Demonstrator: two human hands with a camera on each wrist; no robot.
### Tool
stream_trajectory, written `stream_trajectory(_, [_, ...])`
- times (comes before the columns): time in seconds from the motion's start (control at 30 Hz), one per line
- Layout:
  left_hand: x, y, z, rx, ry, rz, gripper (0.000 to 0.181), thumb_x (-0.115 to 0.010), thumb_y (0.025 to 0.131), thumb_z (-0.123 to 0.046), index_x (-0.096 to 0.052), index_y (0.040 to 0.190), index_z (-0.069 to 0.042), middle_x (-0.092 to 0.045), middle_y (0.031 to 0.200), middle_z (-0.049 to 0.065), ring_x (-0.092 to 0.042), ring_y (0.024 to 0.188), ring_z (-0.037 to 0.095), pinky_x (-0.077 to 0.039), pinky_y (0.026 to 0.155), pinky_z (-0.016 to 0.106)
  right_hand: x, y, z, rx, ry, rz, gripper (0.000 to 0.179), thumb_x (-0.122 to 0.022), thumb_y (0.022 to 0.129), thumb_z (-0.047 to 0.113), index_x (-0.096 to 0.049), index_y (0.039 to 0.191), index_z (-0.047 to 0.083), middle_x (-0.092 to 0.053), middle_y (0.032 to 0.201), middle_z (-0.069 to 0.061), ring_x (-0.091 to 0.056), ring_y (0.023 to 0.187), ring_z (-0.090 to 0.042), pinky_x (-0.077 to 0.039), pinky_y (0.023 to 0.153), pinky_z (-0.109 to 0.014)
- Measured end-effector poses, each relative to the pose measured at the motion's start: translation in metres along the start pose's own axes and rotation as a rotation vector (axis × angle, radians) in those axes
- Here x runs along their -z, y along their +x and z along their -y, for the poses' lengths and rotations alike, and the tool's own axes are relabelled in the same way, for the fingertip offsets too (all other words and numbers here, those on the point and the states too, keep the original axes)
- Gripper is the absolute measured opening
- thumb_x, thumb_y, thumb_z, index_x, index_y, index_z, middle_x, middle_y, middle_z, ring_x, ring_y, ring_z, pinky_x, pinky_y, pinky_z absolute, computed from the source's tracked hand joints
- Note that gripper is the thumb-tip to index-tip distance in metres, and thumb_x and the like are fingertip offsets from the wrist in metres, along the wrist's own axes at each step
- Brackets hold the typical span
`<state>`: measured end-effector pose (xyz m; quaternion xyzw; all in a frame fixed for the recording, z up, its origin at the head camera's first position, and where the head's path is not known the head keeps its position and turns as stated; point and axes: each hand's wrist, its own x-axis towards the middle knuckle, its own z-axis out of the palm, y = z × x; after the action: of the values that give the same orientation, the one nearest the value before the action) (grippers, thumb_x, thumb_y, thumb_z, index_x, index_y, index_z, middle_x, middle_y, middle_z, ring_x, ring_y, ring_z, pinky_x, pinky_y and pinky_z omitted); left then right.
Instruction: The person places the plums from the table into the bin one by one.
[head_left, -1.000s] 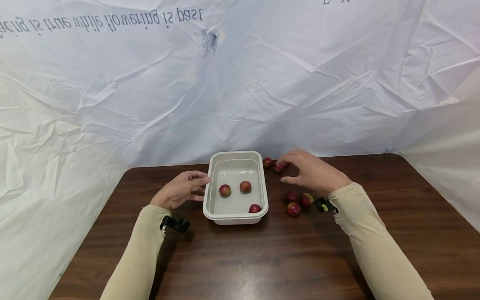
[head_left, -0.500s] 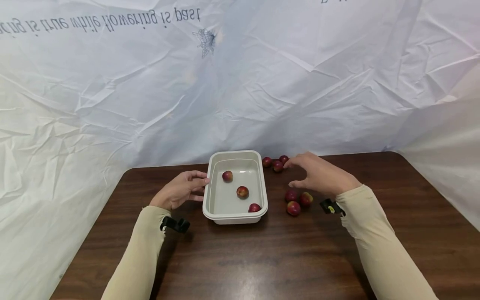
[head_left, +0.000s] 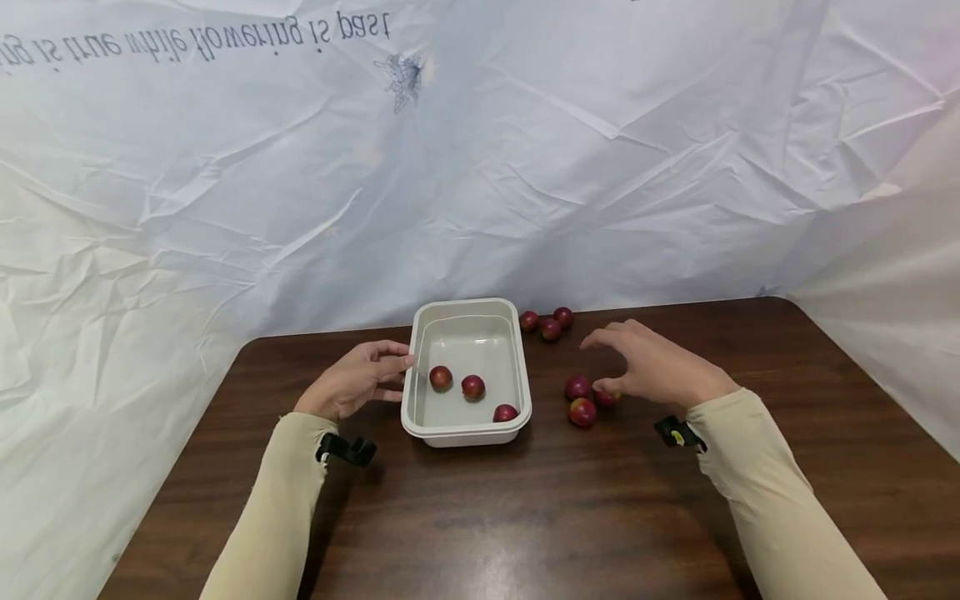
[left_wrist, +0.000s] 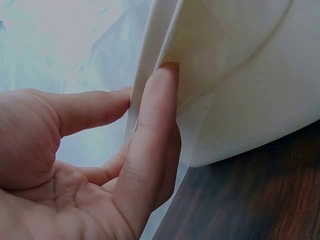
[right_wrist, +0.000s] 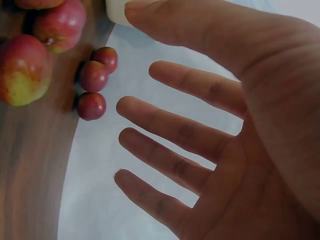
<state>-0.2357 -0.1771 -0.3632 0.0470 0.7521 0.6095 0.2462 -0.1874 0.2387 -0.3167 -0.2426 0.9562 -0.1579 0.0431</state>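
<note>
A pale rectangular plastic tub (head_left: 467, 431) stands on the table with three red plums inside, one of them a plum (head_left: 472, 387) near its middle. My left hand (head_left: 360, 379) pinches the tub's left rim; in the left wrist view the thumb lies on the outer side of the rim and the fingers beneath it. My right hand (head_left: 656, 367) hovers beside the near group of plums, fingers spread and holding nothing. Its thumb overlaps a red-and-yellow plum (head_left: 606, 397); beside that lie a plum (head_left: 582, 412) and a darker plum (head_left: 577, 387).
Behind the tub's right side, three more plums lie close together near the back edge, one being a plum (head_left: 551, 330). A creased white sheet (head_left: 480, 183) with printed lettering hangs right behind the dark wooden table (head_left: 480, 517).
My right hand has drawn back and to the right, from the far plums toward the near group. Two plums have rolled about inside the tub. The left hand stays at the rim.
</note>
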Motion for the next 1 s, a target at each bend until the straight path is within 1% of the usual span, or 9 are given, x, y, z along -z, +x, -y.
stream_trajectory(0.1, [0.0,0.002,0.002,-0.006,-0.01,0.005,0.043,-0.06,0.104,-0.02,-0.045,0.137,0.004,-0.063,0.12,0.012,-0.068,0.107,0.023,-0.062,0.089,0.042,-0.002,-0.001,-0.001,-0.007,0.012,0.005,0.049,-0.08,0.088,0.019,-0.063,0.133,0.01,-0.064,0.128,-0.015,-0.055,0.122,-0.035,-0.05,0.099,-0.054])
stream_trajectory(0.3, [0.0,0.001,0.001,-0.006,-0.009,0.011,0.044,-0.059,0.105,-0.02,-0.045,0.138,0.005,-0.064,0.118,0.009,-0.068,0.106,0.022,-0.062,0.088,0.042,-0.005,-0.001,-0.005,-0.012,0.028,0.02,0.048,-0.08,0.087,0.019,-0.064,0.131,0.009,-0.065,0.126,-0.015,-0.055,0.122,-0.036,-0.049,0.1,-0.054])
stream_trajectory(0.4, [0.0,0.0,-0.001,-0.001,-0.006,0.01,0.045,-0.059,0.105,-0.022,-0.044,0.139,0.004,-0.064,0.12,0.01,-0.067,0.107,0.022,-0.062,0.088,0.041,-0.007,0.001,-0.009,-0.031,0.045,0.047,0.048,-0.08,0.087,0.019,-0.064,0.131,0.009,-0.064,0.127,-0.015,-0.055,0.123,-0.036,-0.049,0.1,-0.055])
stream_trajectory(0.53, [0.001,0.0,0.0,0.0,0.001,0.014,0.047,-0.058,0.106,-0.023,-0.043,0.14,0.004,-0.063,0.122,0.012,-0.067,0.107,0.022,-0.063,0.088,0.04,-0.012,0.005,-0.015,-0.034,0.063,0.085,0.049,-0.081,0.088,0.021,-0.063,0.131,0.007,-0.064,0.128,-0.016,-0.055,0.124,-0.038,-0.049,0.1,-0.056])
stream_trajectory(0.6, [0.002,-0.001,0.0,-0.002,0.001,0.015,0.046,-0.058,0.106,-0.023,-0.043,0.14,0.004,-0.063,0.123,0.013,-0.067,0.108,0.023,-0.063,0.088,0.04,-0.014,0.007,-0.017,-0.027,0.069,0.103,0.049,-0.082,0.087,0.021,-0.063,0.13,0.006,-0.065,0.128,-0.017,-0.057,0.123,-0.038,-0.049,0.1,-0.056])
stream_trajectory(0.7, [0.002,-0.002,0.0,-0.006,-0.002,0.018,0.046,-0.057,0.106,-0.022,-0.043,0.141,0.004,-0.063,0.124,0.014,-0.067,0.108,0.023,-0.063,0.088,0.041,-0.017,0.008,-0.018,-0.038,0.091,0.137,0.051,-0.084,0.084,0.018,-0.064,0.129,0.005,-0.066,0.128,-0.017,-0.059,0.122,-0.037,-0.051,0.099,-0.055])
stream_trajectory(0.8, [0.001,-0.001,0.0,0.001,-0.01,0.012,0.045,-0.058,0.106,-0.022,-0.044,0.14,0.003,-0.063,0.124,0.014,-0.067,0.107,0.023,-0.063,0.088,0.041,-0.019,0.008,-0.02,-0.049,0.121,0.161,0.051,-0.086,0.081,0.015,-0.065,0.127,0.004,-0.068,0.126,-0.017,-0.062,0.117,-0.034,-0.053,0.095,-0.053])
stream_trajectory(0.9, [0.001,-0.001,-0.001,0.011,-0.013,0.005,0.043,-0.058,0.106,-0.021,-0.045,0.14,0.001,-0.063,0.124,0.013,-0.068,0.106,0.021,-0.063,0.088,0.042,-0.021,0.009,-0.022,-0.05,0.141,0.168,0.049,-0.087,0.079,0.014,-0.067,0.123,0.005,-0.07,0.117,-0.013,-0.064,0.106,-0.028,-0.055,0.088,-0.047])
stream_trajectory(1.0, [0.0,0.0,-0.002,0.012,-0.007,0.005,0.044,-0.058,0.106,-0.021,-0.045,0.141,0.0,-0.062,0.126,0.014,-0.068,0.106,0.021,-0.063,0.089,0.042,-0.022,0.009,-0.025,-0.047,0.148,0.18,0.047,-0.087,0.079,0.014,-0.067,0.121,0.006,-0.07,0.106,-0.01,-0.063,0.094,-0.023,-0.054,0.078,-0.04])
